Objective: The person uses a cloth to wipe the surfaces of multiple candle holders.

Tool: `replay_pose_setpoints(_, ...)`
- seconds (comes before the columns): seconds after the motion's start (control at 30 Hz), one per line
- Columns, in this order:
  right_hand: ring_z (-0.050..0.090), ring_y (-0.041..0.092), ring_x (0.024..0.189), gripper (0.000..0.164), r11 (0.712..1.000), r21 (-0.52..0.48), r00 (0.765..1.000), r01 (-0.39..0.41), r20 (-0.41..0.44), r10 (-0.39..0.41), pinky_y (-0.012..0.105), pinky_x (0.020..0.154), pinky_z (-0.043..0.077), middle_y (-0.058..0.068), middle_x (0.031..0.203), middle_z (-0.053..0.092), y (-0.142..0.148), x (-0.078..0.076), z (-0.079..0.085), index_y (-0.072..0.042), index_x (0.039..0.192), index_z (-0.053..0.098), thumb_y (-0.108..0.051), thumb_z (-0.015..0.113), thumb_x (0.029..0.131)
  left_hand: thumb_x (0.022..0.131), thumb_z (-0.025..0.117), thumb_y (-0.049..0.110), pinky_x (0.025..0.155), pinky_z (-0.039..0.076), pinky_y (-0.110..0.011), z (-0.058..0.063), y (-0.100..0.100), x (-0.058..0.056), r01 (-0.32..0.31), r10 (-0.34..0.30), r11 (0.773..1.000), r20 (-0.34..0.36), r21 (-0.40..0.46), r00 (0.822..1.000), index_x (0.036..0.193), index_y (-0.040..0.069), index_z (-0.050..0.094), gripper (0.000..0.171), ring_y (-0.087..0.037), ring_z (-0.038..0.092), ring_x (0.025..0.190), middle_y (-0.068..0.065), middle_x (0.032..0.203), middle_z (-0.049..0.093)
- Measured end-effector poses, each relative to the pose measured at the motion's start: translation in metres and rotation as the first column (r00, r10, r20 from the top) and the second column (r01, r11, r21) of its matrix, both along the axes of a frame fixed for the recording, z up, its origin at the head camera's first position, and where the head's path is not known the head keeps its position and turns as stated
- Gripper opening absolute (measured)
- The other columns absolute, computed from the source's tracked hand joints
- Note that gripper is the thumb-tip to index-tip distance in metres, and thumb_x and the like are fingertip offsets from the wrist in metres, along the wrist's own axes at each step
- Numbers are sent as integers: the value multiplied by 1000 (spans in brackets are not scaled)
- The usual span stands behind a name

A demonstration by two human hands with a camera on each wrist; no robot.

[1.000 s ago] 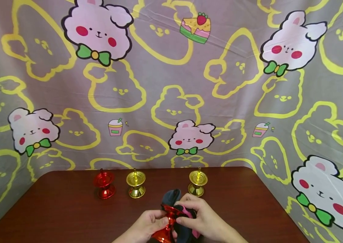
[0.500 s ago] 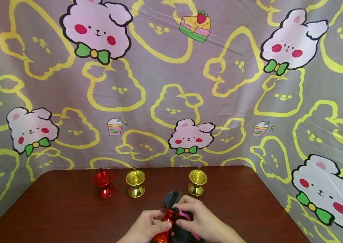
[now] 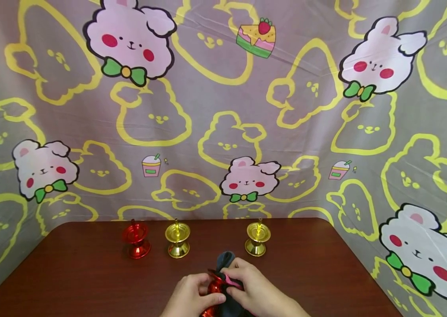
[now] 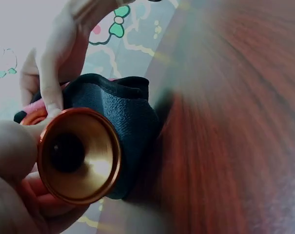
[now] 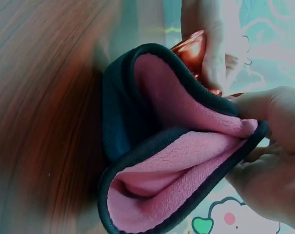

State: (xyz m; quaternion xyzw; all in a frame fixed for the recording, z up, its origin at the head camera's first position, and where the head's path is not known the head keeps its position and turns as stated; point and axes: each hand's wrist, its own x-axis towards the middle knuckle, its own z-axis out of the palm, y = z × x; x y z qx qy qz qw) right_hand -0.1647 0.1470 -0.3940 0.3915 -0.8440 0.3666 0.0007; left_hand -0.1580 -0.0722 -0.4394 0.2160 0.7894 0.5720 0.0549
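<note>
My left hand (image 3: 190, 296) grips a shiny red metal candle holder (image 3: 214, 287) low over the front of the table. The hollow underside of its base (image 4: 99, 131), gold-coloured inside, faces the left wrist camera. With my right hand (image 3: 262, 291) I pinch a dark grey cloth (image 3: 225, 260) edged in black against the holder's upper part. The pink side of the cloth (image 5: 186, 151) shows in loose folds in the right wrist view. In the head view, fingers and cloth hide much of the holder.
Toward the back of the brown table (image 3: 88, 281) stand another red candle holder (image 3: 139, 251), a gold candle holder (image 3: 178, 250) and, farther right, a second gold one (image 3: 256, 247). A curtain (image 3: 223, 97) printed with cartoon animals hangs behind the table.
Both hands have shifted a little at the front of the table, the right one leftward. The held holder has turned, and less of its base shows. The standing holders have stayed put.
</note>
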Motion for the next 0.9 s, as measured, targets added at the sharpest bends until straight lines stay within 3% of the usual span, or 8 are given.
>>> replay_pose_setpoints(0.13,47,0,84,33,998,42,997,48,-61,-45,19,71,44,-12,94,49,-6,2,1,-4,122,70,-5,74,89,81,83,39,49,29,-21,3,-2,-1,-113,81,973,-158,-200,984,86,18,71,25,0,39,52,16,56,46)
replay_pose_setpoints(0.2,47,0,85,32,997,48,996,61,-64,-58,20,72,44,-12,95,49,-8,3,1,-4,121,70,-5,75,89,81,83,43,47,24,-23,4,-4,-1,-132,91,962,-176,-238,980,86,19,70,27,-1,33,50,16,55,39)
replay_pose_setpoints(0.3,48,1,86,30,997,46,997,66,-43,-64,21,73,45,-13,96,51,-9,2,1,-5,120,71,-6,75,90,80,83,42,47,25,-23,5,-6,-1,-130,89,961,-171,-245,981,85,19,70,27,-2,34,50,16,55,41)
replay_pose_setpoints(0.5,51,0,87,33,999,-10,996,48,75,-47,21,75,48,-14,96,54,-6,-2,0,-3,123,70,-12,75,91,80,85,35,60,46,-24,2,-10,-3,-104,85,978,-113,-181,990,96,15,74,28,-1,61,69,14,72,70)
replay_pose_setpoints(0.7,55,6,92,30,985,-141,987,96,141,-76,24,79,50,-8,101,61,3,-5,-1,-14,120,72,-13,75,91,82,84,28,71,57,-32,3,-15,-9,-75,77,996,31,-58,997,106,5,72,35,-17,72,87,-3,93,75)
replay_pose_setpoints(0.8,58,10,95,28,960,-217,970,179,203,-135,25,80,52,-2,104,63,7,-6,0,-14,119,72,-13,75,91,87,80,25,73,58,-35,4,-18,-11,-77,73,996,87,39,994,113,-1,69,38,-25,72,93,-11,101,74)
replay_pose_setpoints(0.9,64,15,97,31,906,-319,937,277,300,-181,27,79,55,7,110,66,9,-7,0,-6,123,70,-11,73,92,93,74,24,74,57,-32,7,-19,-12,-79,64,988,116,132,991,117,-5,64,39,-24,72,90,-14,99,74)
